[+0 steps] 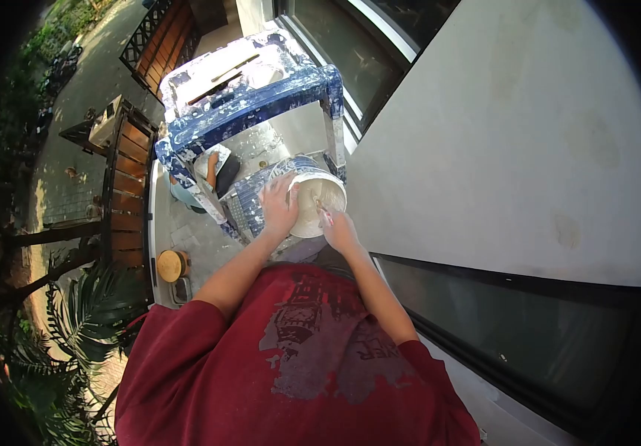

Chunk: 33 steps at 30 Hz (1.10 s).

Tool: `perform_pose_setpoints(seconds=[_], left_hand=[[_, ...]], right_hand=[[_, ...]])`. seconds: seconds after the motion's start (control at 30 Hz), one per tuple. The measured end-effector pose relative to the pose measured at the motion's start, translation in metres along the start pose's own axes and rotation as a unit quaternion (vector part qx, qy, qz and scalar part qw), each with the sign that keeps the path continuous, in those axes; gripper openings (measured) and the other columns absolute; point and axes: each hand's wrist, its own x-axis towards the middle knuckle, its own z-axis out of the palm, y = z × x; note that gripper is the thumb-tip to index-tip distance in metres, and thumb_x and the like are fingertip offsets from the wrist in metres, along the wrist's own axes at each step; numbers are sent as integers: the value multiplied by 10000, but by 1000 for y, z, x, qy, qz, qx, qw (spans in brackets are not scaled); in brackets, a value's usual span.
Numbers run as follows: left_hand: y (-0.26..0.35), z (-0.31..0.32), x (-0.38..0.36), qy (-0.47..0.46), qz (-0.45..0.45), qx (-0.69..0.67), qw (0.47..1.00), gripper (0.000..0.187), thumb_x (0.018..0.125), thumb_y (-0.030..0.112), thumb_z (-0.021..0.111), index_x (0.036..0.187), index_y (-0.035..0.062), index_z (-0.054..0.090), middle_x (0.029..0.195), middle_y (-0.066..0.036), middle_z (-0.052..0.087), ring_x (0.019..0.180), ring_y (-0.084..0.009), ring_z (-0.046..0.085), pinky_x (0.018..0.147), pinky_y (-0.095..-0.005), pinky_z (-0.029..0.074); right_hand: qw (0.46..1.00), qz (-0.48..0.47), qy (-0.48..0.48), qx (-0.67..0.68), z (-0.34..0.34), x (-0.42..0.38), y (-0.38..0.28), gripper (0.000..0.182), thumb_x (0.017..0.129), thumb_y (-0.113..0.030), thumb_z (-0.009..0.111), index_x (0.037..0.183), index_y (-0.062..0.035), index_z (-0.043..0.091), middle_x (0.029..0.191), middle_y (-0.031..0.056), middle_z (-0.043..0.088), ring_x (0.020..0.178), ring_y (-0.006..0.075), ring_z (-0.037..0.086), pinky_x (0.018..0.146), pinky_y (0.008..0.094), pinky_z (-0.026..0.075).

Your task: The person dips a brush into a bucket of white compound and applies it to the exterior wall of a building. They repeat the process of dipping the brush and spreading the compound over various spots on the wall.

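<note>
A white bucket is tipped toward me, its mouth facing my body, with off-white paste coating the inside. My left hand, whitened with paste, grips the bucket's left rim with the fingers over its side. Inside the mouth, my right hand is closed around a small tool with a reddish handle. The tool's far end is in the paste, so I cannot make out its kind. A paint-spattered blue plastic step is beside and behind the bucket.
Beyond the bucket stands a paint-smeared blue plastic table with sticks or tools on top. Another person's arm shows below, near a white board. A grey wall rises at right; a wooden gate and yellow-topped container are left.
</note>
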Motion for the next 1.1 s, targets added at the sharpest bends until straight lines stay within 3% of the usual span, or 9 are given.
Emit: perform_pose_setpoints(seconds=[0.07,0.13,0.17,0.23,0.27,0.33,0.57,0.87,1.1], left_hand=[[-1,-2,1,-4,-10,-11,1000,369,1065,290,587,1382,120,670,1368,-90,684,1310,-315,562,1138,-511,347],[-4,-2,2,-9,-15,-27,999,363,1068,291,585,1375,119,672,1364,-94,685,1313,-318,560,1133,-504,360],[-5,-1,4,-6,-15,-27,1000,363,1068,291,585,1375,119,672,1364,-94,685,1313,-318,560,1133,-504,360],[-6,-2,4,-8,-19,-20,1000,359,1070,294,582,1368,117,674,1358,-97,687,1314,-320,559,1139,-504,358],[-7,-3,5,-7,-19,-18,1000,359,1070,294,582,1368,117,674,1358,-97,687,1314,-320,559,1139,-504,358],[-3,-4,3,-8,-20,-26,999,356,1071,298,578,1362,116,676,1354,-101,689,1314,-323,558,1140,-507,357],[-6,-1,8,-6,-20,-8,1000,362,1076,313,565,1363,121,674,1371,-101,679,1328,-327,548,1140,-505,359],[-7,-2,6,-19,-25,-20,999,378,1085,326,539,1374,118,667,1385,-110,671,1338,-336,539,1134,-511,367],[-6,-4,6,-26,-17,-12,999,372,1086,312,532,1373,118,667,1380,-114,672,1334,-335,542,1134,-513,364]], right_hand=[[1000,4,1,-7,-3,-5,0,377,1059,-311,607,1241,-3,726,865,229,751,861,400,750,816,486,556],[996,-7,-2,87,-3,-9,1,404,1096,-335,578,1261,10,711,844,173,772,681,269,717,665,398,549],[996,-10,-3,86,-3,-12,1,404,1096,-335,578,1261,10,711,844,173,772,681,269,717,665,398,549],[961,5,54,271,0,-24,-2,427,1104,-338,571,1231,47,705,824,154,784,664,223,711,646,366,546],[961,5,54,272,-1,-30,-4,427,1104,-338,571,1231,47,705,824,154,784,664,223,711,646,366,546],[917,105,15,386,-9,-45,-6,463,1118,-392,563,1193,40,711,808,109,782,524,86,565,501,268,440],[898,175,-46,401,-37,-48,-14,429,1130,-376,543,1151,18,712,845,115,782,484,56,501,432,219,357],[857,132,58,495,-39,-40,-9,507,1131,-419,537,1240,49,700,864,135,779,499,54,509,437,214,362],[879,148,-25,453,-37,-54,-5,527,1128,-443,529,1220,42,715,872,142,777,520,75,527,451,216,377]])
